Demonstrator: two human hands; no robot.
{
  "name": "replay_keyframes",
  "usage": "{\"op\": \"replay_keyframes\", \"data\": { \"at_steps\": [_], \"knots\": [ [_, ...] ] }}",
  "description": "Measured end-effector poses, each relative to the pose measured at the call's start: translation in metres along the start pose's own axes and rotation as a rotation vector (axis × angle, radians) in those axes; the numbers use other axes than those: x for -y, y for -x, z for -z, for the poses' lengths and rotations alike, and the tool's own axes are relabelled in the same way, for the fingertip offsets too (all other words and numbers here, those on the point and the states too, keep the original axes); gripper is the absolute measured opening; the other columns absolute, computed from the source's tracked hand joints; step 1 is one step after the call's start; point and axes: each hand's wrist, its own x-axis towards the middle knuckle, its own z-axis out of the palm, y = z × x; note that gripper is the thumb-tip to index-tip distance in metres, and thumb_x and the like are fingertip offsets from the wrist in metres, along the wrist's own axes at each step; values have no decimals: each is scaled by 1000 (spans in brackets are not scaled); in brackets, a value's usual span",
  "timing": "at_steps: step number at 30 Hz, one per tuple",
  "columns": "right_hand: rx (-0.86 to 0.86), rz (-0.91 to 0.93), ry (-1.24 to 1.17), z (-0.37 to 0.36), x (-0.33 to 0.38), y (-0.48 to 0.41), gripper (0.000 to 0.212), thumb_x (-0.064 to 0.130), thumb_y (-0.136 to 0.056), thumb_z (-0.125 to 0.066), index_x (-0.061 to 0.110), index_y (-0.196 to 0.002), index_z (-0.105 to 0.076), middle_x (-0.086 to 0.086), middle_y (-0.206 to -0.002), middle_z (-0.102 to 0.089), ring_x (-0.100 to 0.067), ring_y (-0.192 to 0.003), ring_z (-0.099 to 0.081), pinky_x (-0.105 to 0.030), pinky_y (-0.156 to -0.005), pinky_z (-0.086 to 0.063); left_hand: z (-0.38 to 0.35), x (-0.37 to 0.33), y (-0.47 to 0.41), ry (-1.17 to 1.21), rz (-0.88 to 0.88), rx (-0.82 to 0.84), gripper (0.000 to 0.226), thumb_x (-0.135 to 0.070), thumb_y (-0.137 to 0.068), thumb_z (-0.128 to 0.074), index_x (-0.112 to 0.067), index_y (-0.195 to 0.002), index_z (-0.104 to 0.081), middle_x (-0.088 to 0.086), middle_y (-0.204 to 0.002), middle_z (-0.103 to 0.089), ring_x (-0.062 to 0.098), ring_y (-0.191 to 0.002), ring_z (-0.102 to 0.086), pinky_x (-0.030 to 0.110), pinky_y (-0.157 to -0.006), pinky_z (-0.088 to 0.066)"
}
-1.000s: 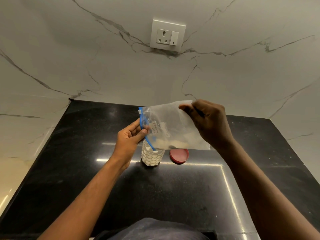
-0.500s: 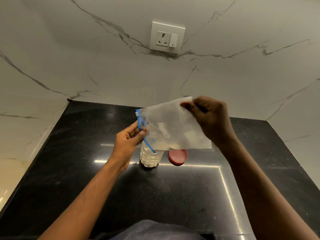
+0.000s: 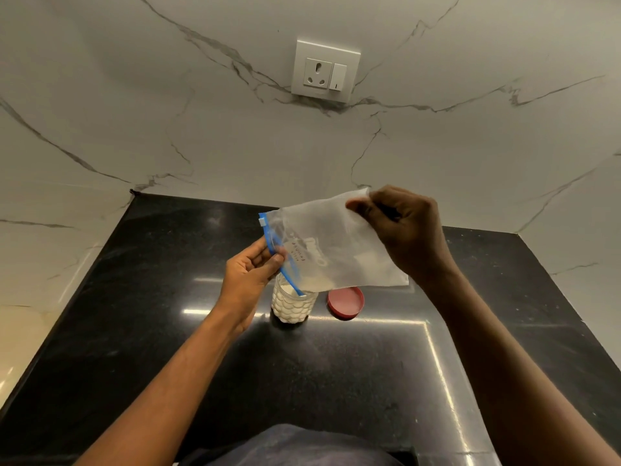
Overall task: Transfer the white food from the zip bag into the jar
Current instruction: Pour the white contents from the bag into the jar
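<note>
**Bag tipped over open jar**

Black desk [image 3: 134,331], centre frame. Left hand [image 3: 250,277] pinches the blue zip edge of the zip bag [image 3: 336,243] between thumb and fingers. Below it the jar [image 3: 293,306] stands upright, lid off, nearly full of white food [image 3: 285,290]; the bag's low corner sits over its mouth. A little white residue clings inside the bag. Red lid [image 3: 346,302] lies flat just right of the jar. Right hand [image 3: 408,235] grips the bag's raised closed end, fingers pressed together.

Your zip bag [image 3: 339,243]: clear, thin plastic.
Your jar [image 3: 293,306]: clear, scale-textured.
Counter [image 3: 168,331]: glossy black stone.
Wall [image 3: 134,112]: veined marble.
</note>
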Motion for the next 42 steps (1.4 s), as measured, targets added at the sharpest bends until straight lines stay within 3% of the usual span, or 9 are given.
{"op": "replay_keyframes", "data": {
  "at_steps": [5, 8, 10, 14, 16, 19, 29, 36, 42],
  "knots": [
    [305, -239, 46, 4, -8, 20, 55, 39, -82, -86, 17, -126, -64, 11, -105, -60, -5, -89, -59, -16, -73, -50, 0, 3, 0, 69, 44, -63, 35, 2, -98, -62, -24, -120, -71, -1, -112, -81, 18, -109, -76, 29, -85, -64],
    [491, -419, 37, 13, -20, 36, 68, 27, -84, -85, 27, -143, -51, 7, -123, -62, -15, -110, -62, -37, -97, -57, 2, 5, -2, 74, 60, -84, 36, 4, -98, -61, -23, -120, -71, 0, -111, -81, 18, -107, -77, 29, -85, -65],
    [431, -392, 25, 15, -24, 44, 57, 19, -88, -81, 29, -138, -57, 7, -117, -68, -17, -106, -66, -44, -95, -60, 2, 5, -3, 76, 62, -79, 36, 4, -98, -61, -22, -122, -71, -1, -111, -81, 17, -107, -77, 31, -87, -65],
    [143, -249, -2, 17, -23, 43, 15, 25, -83, -86, 23, -92, -75, 10, -83, -74, -11, -78, -71, -32, -66, -61, 3, 8, -4, 76, 48, -70, 37, 4, -98, -61, -21, -124, -70, 1, -114, -81, 16, -107, -77, 29, -86, -64],
    [93, -213, 49, 11, -25, 42, 25, 37, -83, -83, 13, -84, -75, 0, -79, -74, -19, -71, -70, -40, -61, -61, 3, 9, -4, 73, 45, -66, 38, 4, -98, -61, -18, -128, -69, 2, -116, -80, 17, -109, -77, 30, -88, -64],
    [141, -217, 40, 2, -25, 43, 27, 34, -94, -73, 8, -89, -77, -6, -77, -74, -24, -69, -69, -48, -62, -57, 6, 8, -5, 80, 41, -73, 39, 3, -97, -64, -17, -131, -68, 5, -120, -79, 19, -113, -75, 34, -93, -63],
    [107, -183, -3, 1, -23, 43, 9, 21, -91, -79, 13, -96, -79, 12, -81, -73, -2, -72, -69, -12, -61, -49, 6, 5, -2, 60, 28, -72, 39, 4, -97, -63, -22, -125, -70, -1, -115, -81, 17, -111, -76, 32, -92, -63],
    [37, -172, 5, 1, -25, 44, 19, 28, -82, -85, 11, -85, -76, 4, -80, -75, -14, -71, -71, -31, -60, -60, 7, 8, -4, 86, 32, -71, 43, 5, -96, -65, -14, -134, -67, 7, -125, -77, 21, -115, -74, 35, -94, -63],
    [79, -186, -74, 1, -24, 44, 17, 9, -94, -74, 19, -107, -75, 15, -100, -74, -2, -92, -71, -17, -76, -58, 7, 9, -2, 99, 45, -84, 41, 4, -95, -66, -20, -128, -69, 6, -121, -78, 21, -114, -75, 35, -94, -63]
  ]
}}
